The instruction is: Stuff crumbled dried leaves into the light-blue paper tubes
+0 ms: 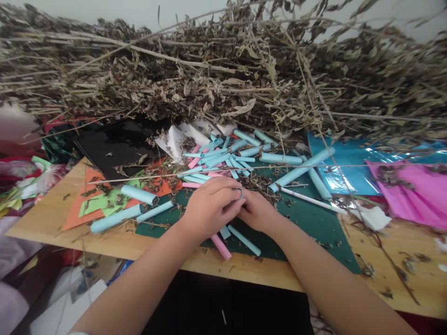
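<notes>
My left hand [211,204] and my right hand [256,209] meet over the green cutting mat [314,232]. Both are closed, fingers curled together, and a ring shows at the fingers where they meet. Whatever they hold, if anything, is hidden. Just beyond them lies a heap of rolled paper tubes [214,158], mostly light blue with some pink. A pink paper tube [221,246] and a thin blue paper tube [244,239] stick out below my hands. To the left rest thicker blue paper tubes [117,218].
Dried leafy stalks [209,79] pile along the back, some thin stems reaching over the wooden table [195,265]. Orange paper [84,200] and a black sheet [115,144] lie left. At right are blue film [345,172], pink paper [412,195] and a crumpled white tissue [373,216].
</notes>
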A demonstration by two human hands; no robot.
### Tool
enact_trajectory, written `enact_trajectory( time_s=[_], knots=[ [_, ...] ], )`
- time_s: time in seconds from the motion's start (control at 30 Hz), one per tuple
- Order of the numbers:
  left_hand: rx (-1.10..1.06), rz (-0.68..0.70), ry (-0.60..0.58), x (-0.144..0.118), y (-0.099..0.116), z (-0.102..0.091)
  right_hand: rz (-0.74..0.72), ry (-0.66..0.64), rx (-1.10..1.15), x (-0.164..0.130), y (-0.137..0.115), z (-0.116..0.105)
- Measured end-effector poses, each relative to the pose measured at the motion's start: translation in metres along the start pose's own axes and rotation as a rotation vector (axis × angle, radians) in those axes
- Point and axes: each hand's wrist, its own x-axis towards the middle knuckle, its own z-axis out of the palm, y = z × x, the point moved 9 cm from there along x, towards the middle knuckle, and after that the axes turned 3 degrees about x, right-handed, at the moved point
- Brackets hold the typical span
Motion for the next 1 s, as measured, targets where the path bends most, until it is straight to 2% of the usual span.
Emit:
enact_trajectory(
  time_s=[0.2,0.33,0.43,0.67,0.87,1.0],
  knots=[
    [0.023,0.017,-0.113,0.003,0.005,-0.001,0.018,-0.001,0.023,0.000,0.000,0.000],
    [0.018,-0.050,-0.057,-0.008,-0.005,-0.016,0.018,-0.021,0.045,0.000,-0.004,-0.001],
    [0.009,-0.040,-0.035,-0.015,-0.006,-0.021,0.024,-0.022,0.046,0.000,-0.003,-0.001],
    [-0.030,-0.034,-0.098,-0.010,-0.001,-0.015,0.023,-0.031,0.073,0.001,-0.003,0.000],
    [-0.031,0.051,-0.118,-0.002,0.007,-0.015,-0.013,-0.043,0.068,0.001,-0.007,0.001],
    [0.017,0.012,-0.189,0.001,0.007,-0.011,-0.015,-0.032,0.070,0.000,-0.008,0.001]
  ],
)
